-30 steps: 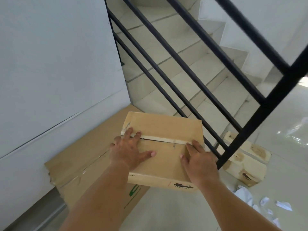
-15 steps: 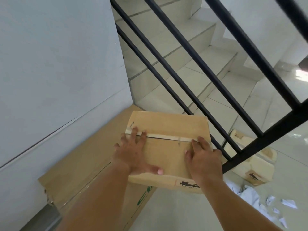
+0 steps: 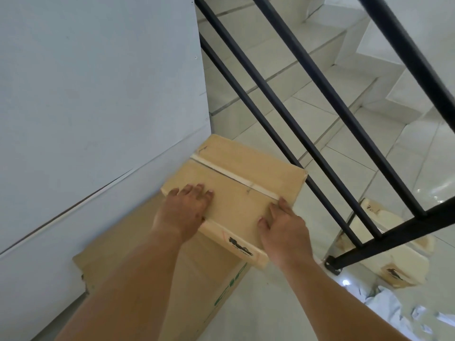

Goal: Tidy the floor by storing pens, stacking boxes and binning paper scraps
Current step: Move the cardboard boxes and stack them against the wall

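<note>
Pressing hands (image 3: 183,210) (image 3: 283,227) onto taped box (image 3: 246,173), seemingly cardboard.

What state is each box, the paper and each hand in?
small box: flaps closed, lying on the large box.
large box: on the floor against the wall, under the small box.
third box: on the floor behind the railing, unstacked.
paper scraps: loose on the floor, unbinned.
left hand: fingers straight, flat on the small box.
right hand: resting at the small box's right edge.

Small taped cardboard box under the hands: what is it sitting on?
A larger brown cardboard box with green print. The small taped cardboard box and the person's forearms cover much of its top.
</note>
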